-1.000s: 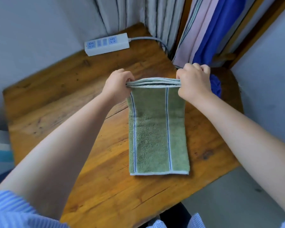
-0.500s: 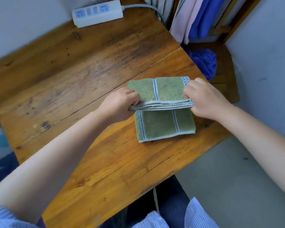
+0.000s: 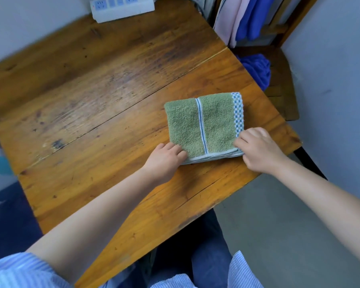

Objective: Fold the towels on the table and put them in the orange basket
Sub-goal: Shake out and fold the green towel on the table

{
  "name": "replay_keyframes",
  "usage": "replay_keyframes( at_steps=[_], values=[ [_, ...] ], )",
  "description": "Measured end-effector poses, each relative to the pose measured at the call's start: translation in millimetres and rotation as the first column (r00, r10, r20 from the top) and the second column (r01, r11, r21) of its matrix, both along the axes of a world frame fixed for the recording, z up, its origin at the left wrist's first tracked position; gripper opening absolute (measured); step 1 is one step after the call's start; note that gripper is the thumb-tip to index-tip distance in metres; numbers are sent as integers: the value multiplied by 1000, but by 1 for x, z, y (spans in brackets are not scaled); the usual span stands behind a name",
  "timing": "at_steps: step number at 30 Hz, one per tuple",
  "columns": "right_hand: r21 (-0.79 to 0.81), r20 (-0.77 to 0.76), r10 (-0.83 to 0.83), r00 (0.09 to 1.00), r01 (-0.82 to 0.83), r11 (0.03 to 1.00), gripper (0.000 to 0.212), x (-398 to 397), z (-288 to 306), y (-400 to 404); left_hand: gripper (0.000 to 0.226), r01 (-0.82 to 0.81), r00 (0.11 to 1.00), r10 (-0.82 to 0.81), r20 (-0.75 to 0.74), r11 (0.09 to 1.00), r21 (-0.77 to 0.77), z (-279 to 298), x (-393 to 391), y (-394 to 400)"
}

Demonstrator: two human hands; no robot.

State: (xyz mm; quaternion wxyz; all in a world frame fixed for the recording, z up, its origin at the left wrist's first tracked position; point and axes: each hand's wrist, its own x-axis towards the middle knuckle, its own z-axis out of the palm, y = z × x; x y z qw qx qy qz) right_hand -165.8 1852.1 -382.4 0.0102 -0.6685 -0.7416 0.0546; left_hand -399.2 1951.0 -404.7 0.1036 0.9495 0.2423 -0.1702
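Green terry towel [image 3: 204,125] (folded square, striped, checkered edge) lying on worn wooden table [image 3: 87,96]; left hand [image 3: 164,161], right hand [image 3: 260,150] fingers pinching near corners.

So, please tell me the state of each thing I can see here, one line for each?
green towel: folded, flat on the table
left hand: holds the towel's near left corner
right hand: holds the towel's near right corner
power strip: nothing plugged in the visible sockets
blue cloth: crumpled on the chair
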Motion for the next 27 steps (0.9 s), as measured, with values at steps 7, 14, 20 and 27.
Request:
replay_keyframes(
  at_steps=[7, 14, 20, 27],
  values=[
    [91, -59, -149, 987, 154, 984, 19, -1, 11, 9, 19, -103, 917, 119, 380, 993, -63, 25, 3, 5],
    [67, -158, -280, 947, 293, 954, 43, -28, 0, 91, 50, -545, 674, 509, 535, 832, -106, 23, 69, 29],
    [-186, -32, -175, 984, 166, 968, 54, -19, -38, 100, 57, -634, 739, 633, 229, 769, -79, -29, 74, 24],
    [-219, -27, -110, 994, 101, 970, 56, 6, -49, 103, 64, -629, 742, 619, 257, 776, -51, -31, 76, 23]
  ],
)
